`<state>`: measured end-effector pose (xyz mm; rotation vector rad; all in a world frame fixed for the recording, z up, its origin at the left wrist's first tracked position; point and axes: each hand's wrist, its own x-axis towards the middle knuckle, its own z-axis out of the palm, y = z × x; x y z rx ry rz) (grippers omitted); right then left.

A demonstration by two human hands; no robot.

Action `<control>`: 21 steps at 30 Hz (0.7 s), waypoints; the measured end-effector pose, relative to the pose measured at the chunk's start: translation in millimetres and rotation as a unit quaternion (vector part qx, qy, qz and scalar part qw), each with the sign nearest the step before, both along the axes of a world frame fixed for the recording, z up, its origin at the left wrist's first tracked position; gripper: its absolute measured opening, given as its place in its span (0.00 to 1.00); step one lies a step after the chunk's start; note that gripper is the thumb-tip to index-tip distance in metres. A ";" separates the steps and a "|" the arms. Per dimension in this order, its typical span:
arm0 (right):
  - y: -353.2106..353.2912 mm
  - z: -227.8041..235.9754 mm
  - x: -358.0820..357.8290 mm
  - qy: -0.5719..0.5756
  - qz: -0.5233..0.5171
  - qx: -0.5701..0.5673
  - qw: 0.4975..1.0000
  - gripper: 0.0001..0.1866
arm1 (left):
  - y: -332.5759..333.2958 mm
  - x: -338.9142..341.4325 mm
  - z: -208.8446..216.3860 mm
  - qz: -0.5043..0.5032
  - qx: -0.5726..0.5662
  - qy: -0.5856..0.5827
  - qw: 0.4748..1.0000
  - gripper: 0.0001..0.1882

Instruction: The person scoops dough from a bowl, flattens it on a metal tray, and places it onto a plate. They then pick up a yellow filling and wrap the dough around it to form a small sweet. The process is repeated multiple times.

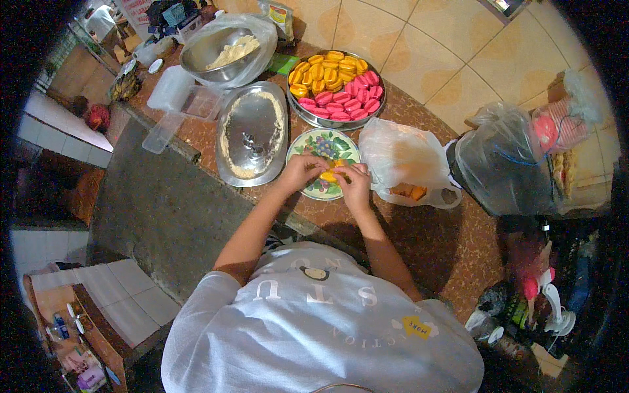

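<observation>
Head view, single frame. Both hands meet just above frame centre over a flowered plate [325, 141]. We see the left hand [300, 171] and right hand [354, 183] with fingertips pinched together on one small yellow piece [329, 175], held between them at the plate's lower edge.

Risk, as we judge it: the piece looks soft and is held only at the fingertips, so too hard a squeeze could tear or squash it, and a slack grip would drop it. The plate sits near the counter's front edge, so a downward push on its near rim could tip it.

Counts: one round metal tray [292, 105] at upper centre, filled with yellow pieces [327, 71] on its upper half and pink pieces [347, 99] on its lower half; we make it roughly fifteen or more of each, the overlap preventing an exact count. One oval steel tray [252, 134] left of the plate, crumbs round its rim. One steel bowl [219, 52] of pale crumbs, upper left. One clear bag [403, 160] right of the plate, with orange pieces inside, number unclear. One darker bag [504, 160] further right.
</observation>
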<state>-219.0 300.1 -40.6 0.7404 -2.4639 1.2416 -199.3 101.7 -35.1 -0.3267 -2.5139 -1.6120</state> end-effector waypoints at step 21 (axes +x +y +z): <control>3.1 -6.5 1.7 0.002 -0.004 0.016 1.000 0.05 | -5.7 -1.4 -0.7 -0.008 -0.056 0.006 0.998 0.11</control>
